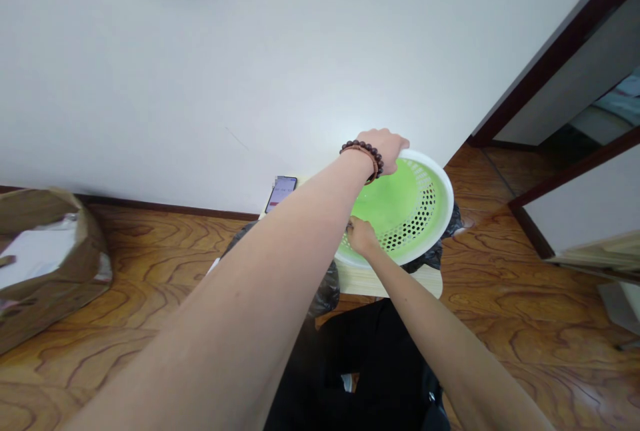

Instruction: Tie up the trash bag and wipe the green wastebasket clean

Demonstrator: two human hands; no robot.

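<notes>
A round green plastic colander (385,201) sits in a white-rimmed basin (444,218) on a small pale table. My left hand (384,146), with a dark beaded bracelet at the wrist, reaches across to the basin's far rim; its fingers curl over the edge there. Lower down, at the near left side of the colander, is my right hand (362,236), fingers closed. Something small and dark shows at its fingertips, too small to name. My left forearm hides the left part of the colander and basin.
A phone (281,192) with a lit screen lies on the table's (425,280) far left corner. Black plastic bags (327,290) hang around the table. An open cardboard box (55,278) with papers stands on the wooden floor at left. A white wall rises behind; a doorway is at right.
</notes>
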